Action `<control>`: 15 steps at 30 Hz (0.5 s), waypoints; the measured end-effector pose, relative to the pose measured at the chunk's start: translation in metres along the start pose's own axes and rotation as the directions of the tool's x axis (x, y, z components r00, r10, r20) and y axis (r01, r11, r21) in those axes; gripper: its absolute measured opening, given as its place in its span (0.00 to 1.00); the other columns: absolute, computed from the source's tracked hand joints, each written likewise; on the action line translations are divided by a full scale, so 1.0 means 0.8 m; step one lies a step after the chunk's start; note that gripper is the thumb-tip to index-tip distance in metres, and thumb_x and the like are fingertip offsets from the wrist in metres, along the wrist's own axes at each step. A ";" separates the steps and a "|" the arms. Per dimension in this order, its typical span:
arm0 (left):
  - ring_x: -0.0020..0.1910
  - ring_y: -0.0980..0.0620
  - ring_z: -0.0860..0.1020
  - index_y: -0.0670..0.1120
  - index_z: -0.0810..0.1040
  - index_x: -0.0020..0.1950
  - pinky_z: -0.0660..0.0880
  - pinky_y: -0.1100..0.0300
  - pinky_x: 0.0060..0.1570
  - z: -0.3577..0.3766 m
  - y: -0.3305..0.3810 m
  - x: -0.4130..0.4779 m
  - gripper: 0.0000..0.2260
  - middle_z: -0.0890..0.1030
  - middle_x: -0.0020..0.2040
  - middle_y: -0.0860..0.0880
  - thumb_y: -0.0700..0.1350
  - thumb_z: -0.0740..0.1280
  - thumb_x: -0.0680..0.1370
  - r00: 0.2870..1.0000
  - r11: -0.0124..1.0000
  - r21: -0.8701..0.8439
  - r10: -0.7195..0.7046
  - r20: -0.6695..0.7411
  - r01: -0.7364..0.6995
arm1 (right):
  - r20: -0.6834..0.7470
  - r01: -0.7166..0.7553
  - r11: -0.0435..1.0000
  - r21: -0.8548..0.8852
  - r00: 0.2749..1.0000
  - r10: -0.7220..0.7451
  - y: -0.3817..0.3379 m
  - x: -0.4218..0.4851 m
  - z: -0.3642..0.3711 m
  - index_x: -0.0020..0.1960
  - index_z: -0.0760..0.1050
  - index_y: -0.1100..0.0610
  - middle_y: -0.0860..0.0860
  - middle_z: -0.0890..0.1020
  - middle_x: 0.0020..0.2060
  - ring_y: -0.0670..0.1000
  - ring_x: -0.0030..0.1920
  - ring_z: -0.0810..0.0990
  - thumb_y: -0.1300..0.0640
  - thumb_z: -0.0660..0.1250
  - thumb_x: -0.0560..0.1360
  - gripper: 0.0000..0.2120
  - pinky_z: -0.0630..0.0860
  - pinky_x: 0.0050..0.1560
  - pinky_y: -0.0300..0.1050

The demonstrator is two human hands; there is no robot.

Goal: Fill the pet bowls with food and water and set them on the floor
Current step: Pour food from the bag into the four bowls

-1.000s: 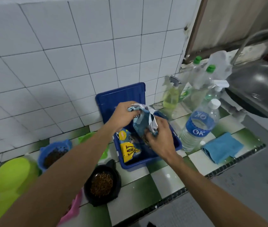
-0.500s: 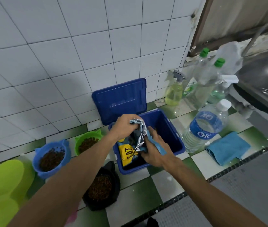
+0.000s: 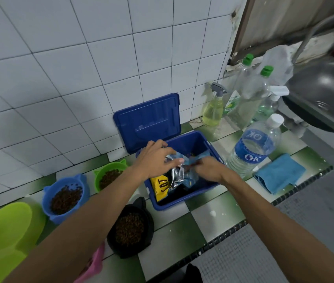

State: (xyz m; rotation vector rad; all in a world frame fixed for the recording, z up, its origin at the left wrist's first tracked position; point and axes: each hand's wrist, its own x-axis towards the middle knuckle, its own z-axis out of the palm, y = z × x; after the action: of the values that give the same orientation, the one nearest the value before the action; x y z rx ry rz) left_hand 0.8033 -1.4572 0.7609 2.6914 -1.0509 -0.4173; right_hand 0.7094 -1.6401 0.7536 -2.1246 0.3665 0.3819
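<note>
Both hands are working over the open bin, which is sitting on the worktop with its lid leaning against the wall tiles. The left hand is pinching the foil top of the bag, and the right hand is holding the bag's crumpled neck in a closed grip. The bag is lying partly inside the bin with its yellow face turned up. The main risk is probably the bag's mouth: if it is going down loosely folded, kibble could be spilling into the bin or over its rim. The left forearm is crossing just above the black bowl and passing close to the green bowl, both of which are holding kibble. A careless pull back could be nudging either one, and the black bowl is sitting nearest the worktop's front edge, so it is the likeliest to tip off. The blue bowl is standing further left and looking safer. The bottle is standing capped just beside the bin's right wall, where the right forearm could be knocking it onto the cloth. Judging by that cap, the water step is waiting, and no bowl is on the floor yet.
</note>
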 end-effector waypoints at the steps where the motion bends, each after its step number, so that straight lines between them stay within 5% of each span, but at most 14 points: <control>1: 0.66 0.44 0.66 0.56 0.78 0.64 0.69 0.47 0.62 0.003 -0.003 -0.002 0.22 0.69 0.68 0.47 0.67 0.58 0.78 1.000 0.999 0.051 0.011 -0.027 -0.010 | -0.126 -0.045 0.973 0.226 0.989 0.075 0.000 -0.002 -0.003 0.50 0.81 0.57 0.52 0.83 0.46 0.52 0.46 0.80 0.60 0.64 0.75 0.08 0.78 0.51 0.51; 3: 0.66 0.44 0.65 0.56 0.80 0.61 0.68 0.47 0.61 0.005 -0.011 -0.006 0.18 0.68 0.69 0.47 0.63 0.61 0.78 0.996 0.992 0.118 0.043 -0.075 -0.034 | -0.188 -0.046 0.797 0.602 0.962 0.198 -0.003 -0.010 -0.005 0.50 0.79 0.54 0.54 0.84 0.48 0.54 0.48 0.82 0.55 0.66 0.75 0.06 0.80 0.54 0.57; 4: 0.67 0.43 0.64 0.57 0.80 0.61 0.68 0.47 0.62 0.006 -0.014 -0.007 0.17 0.67 0.70 0.47 0.62 0.63 0.78 0.995 0.989 0.140 0.061 -0.077 -0.050 | -0.177 -0.023 0.758 0.652 0.967 0.182 -0.005 -0.013 -0.003 0.52 0.80 0.53 0.54 0.84 0.50 0.53 0.49 0.83 0.54 0.67 0.77 0.07 0.80 0.55 0.56; 7: 0.68 0.43 0.63 0.56 0.78 0.65 0.67 0.46 0.62 0.010 -0.016 -0.010 0.18 0.66 0.71 0.46 0.60 0.66 0.77 0.989 0.964 0.256 0.105 -0.108 -0.074 | -0.184 0.099 0.961 0.258 0.981 -0.052 -0.008 -0.024 0.012 0.52 0.84 0.52 0.48 0.85 0.47 0.46 0.47 0.82 0.52 0.71 0.76 0.07 0.80 0.50 0.44; 10: 0.60 0.43 0.68 0.52 0.77 0.65 0.68 0.49 0.56 0.019 -0.006 -0.016 0.20 0.69 0.62 0.45 0.59 0.68 0.76 0.975 0.939 0.340 0.112 -0.190 -0.041 | -0.097 0.033 0.964 -0.264 0.993 -0.061 0.000 -0.020 0.038 0.51 0.85 0.49 0.46 0.84 0.46 0.46 0.46 0.81 0.53 0.73 0.74 0.07 0.76 0.49 0.40; 15: 0.59 0.41 0.73 0.44 0.75 0.65 0.71 0.48 0.57 0.033 0.000 -0.011 0.16 0.75 0.59 0.42 0.51 0.65 0.80 0.987 0.960 0.258 0.138 -0.087 -0.111 | -0.053 0.004 0.898 -0.440 0.998 -0.030 0.003 0.000 0.056 0.50 0.85 0.49 0.50 0.86 0.47 0.51 0.46 0.82 0.54 0.72 0.74 0.07 0.79 0.51 0.44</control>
State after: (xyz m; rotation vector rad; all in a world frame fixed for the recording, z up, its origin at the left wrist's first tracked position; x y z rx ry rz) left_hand 0.7880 -1.4538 0.7381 2.8051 -1.3131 -0.1251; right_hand 0.7030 -1.6036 0.7279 -2.5862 0.3156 0.4231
